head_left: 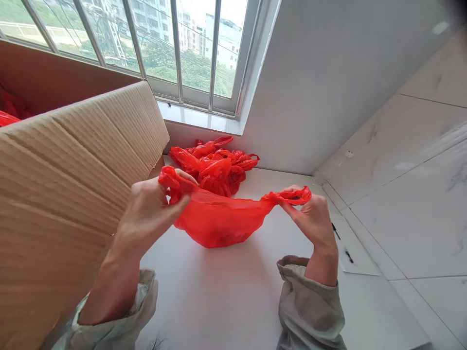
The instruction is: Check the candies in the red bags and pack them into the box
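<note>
A red plastic bag hangs stretched between my two hands above the white surface. My left hand is closed round one handle of the bag at its left end. My right hand pinches the other handle at the right end. The bag's belly sags down between them and touches the surface. Behind it lies a pile of crumpled red plastic bags, close to the wall under the window.
A large open cardboard box fills the left side, with more red plastic showing inside it at the top left. A window runs along the back. White sheets with black pens lie at the right on the white surface.
</note>
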A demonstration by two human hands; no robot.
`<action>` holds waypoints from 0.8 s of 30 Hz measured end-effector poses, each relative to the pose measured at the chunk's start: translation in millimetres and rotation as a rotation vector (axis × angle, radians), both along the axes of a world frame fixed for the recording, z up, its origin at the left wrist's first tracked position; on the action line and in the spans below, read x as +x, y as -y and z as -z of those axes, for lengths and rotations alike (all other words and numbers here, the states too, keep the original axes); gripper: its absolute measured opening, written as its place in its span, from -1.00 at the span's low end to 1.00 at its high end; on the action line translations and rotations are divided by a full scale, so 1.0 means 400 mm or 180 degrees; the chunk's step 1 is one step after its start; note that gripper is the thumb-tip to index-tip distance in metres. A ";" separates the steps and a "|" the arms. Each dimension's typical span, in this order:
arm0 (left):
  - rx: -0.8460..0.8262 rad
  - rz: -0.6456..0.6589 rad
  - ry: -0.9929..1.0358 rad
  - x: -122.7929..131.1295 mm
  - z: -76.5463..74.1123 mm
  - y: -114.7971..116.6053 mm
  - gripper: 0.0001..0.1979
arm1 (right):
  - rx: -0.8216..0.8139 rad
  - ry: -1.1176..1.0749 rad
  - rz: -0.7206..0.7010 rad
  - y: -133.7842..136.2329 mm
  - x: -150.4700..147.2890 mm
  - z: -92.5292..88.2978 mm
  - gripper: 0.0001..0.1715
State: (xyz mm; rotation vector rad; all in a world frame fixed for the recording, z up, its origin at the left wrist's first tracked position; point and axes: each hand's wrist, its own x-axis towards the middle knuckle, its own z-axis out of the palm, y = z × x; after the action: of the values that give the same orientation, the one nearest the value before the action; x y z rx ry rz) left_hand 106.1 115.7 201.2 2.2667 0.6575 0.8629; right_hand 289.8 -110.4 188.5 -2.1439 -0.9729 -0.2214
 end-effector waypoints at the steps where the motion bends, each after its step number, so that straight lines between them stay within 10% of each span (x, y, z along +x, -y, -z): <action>1: -0.0047 -0.0136 0.0055 -0.012 -0.006 -0.009 -0.91 | 0.0077 -0.0001 0.0171 0.014 0.004 -0.003 -0.91; 9: -0.0101 -0.0165 0.0293 -0.035 -0.018 0.009 -0.71 | 0.0435 0.0367 0.0598 0.073 -0.044 -0.040 -0.95; 15: 0.0512 0.0035 0.0209 -0.043 -0.035 0.042 -0.81 | 0.0952 0.0217 -0.1496 -0.079 -0.169 -0.022 -0.85; 19: 0.0439 0.0354 0.0060 -0.055 -0.044 0.050 -0.78 | -0.0064 0.0254 -0.1969 -0.193 -0.181 0.037 -0.70; 24: 0.0612 0.0508 -0.0127 -0.094 -0.043 0.023 -0.87 | -0.1615 0.0361 -0.0747 -0.168 -0.105 0.075 -0.88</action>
State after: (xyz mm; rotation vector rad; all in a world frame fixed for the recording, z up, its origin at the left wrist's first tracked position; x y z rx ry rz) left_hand 68.7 106.4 218.3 2.4752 0.4189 0.8355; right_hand 247.8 -43.2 158.4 -2.4558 -1.4584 0.0262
